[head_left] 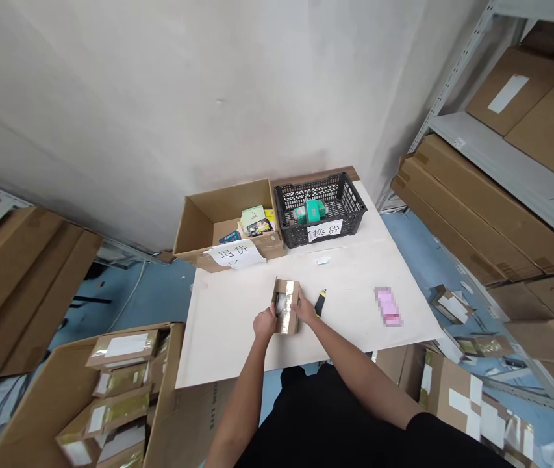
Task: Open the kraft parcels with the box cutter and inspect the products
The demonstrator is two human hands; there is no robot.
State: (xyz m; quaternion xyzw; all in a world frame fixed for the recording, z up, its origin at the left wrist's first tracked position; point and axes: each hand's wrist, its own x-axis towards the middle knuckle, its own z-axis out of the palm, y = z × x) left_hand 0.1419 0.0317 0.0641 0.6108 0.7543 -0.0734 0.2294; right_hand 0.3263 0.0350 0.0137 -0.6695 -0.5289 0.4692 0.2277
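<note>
A small brown cardboard box [288, 290] with shiny tape lies on the white-covered table [223, 328] before me. Its left side is open, and something pale shows inside, too small to name. My left hand [264, 322] is closed on the box's left edge. At the opposite side my right hand [304, 308] grips the box, its fingers partly hidden. Just right of that hand lies a black and yellow utility knife [321, 303]. A small white and green piece [323, 261] rests farther back.
Behind stand an open carton [193, 224] with small packets and a black plastic basket [349, 221] with green boxes, both labelled. A blurred pink item [388, 307] lies right. A large carton of parcels [175, 354] stands lower left; shelves [491, 146] with cartons line the right.
</note>
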